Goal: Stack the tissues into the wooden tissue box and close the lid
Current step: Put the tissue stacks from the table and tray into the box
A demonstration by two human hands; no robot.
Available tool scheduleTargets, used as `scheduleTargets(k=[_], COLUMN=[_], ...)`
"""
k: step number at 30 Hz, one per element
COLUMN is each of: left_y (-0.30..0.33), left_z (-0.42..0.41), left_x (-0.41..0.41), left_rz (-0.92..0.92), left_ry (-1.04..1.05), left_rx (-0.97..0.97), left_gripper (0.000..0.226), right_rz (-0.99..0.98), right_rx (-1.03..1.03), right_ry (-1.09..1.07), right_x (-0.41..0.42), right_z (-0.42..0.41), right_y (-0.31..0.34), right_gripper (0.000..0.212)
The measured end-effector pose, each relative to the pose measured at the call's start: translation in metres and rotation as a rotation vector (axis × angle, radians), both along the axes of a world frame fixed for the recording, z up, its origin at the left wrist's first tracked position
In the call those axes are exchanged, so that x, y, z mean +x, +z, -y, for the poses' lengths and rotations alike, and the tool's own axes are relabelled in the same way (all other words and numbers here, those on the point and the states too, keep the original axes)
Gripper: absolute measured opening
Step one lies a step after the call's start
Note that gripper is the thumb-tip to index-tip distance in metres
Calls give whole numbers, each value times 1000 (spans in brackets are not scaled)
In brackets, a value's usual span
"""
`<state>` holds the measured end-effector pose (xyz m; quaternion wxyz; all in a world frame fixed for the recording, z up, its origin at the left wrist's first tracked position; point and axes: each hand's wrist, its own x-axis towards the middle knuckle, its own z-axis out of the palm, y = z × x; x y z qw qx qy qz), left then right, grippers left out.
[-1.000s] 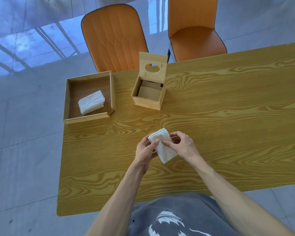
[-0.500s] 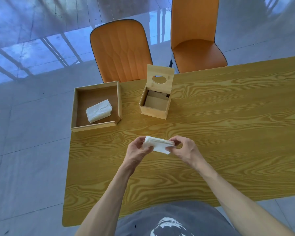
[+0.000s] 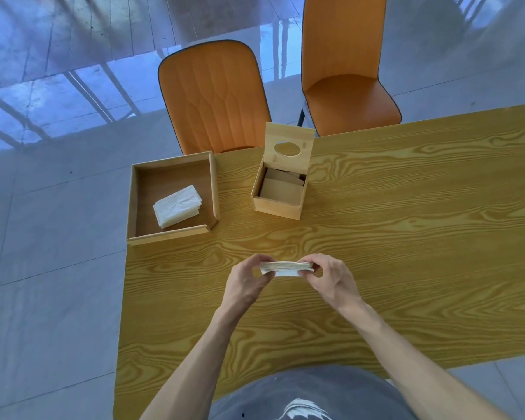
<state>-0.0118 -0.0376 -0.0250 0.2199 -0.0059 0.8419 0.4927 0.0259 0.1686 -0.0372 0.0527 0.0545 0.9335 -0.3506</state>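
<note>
Pinching a flat stack of white folded tissues (image 3: 286, 268) by its ends, the left hand (image 3: 246, 281) and right hand (image 3: 331, 281) hold it above the yellow wood-grain table (image 3: 406, 237), near the open wooden tissue box (image 3: 281, 189), its holed lid (image 3: 288, 147) upright.

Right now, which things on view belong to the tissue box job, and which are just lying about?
Job:
held tissues, in left hand and right hand
tissue box
lid, open
tray tissues
tray

Lying about:
chairs
table, only the work surface
</note>
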Motion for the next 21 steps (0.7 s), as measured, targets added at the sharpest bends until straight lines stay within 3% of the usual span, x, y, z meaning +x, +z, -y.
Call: scheduleTargets(k=[8, 11, 14, 21], left_y=[9, 35, 59, 75], left_z=[2, -2, -9, -22], left_x=[-38, -76, -116, -180], left_rz=[56, -6, -86, -179], left_ry=[-28, -18, -10, 50], left_rx=[32, 112, 131, 34], left_gripper=[27, 38, 36, 35], right_rz=[50, 1, -69, -164], right_rx=[-66, -168, -240, -127], right_ry=[-45, -83, -156, -269], right_x=[-23, -52, -86, -151], right_z=[-8, -12, -13, -5], right_y=[14, 36, 55, 71], right_gripper=[20, 29, 35, 27])
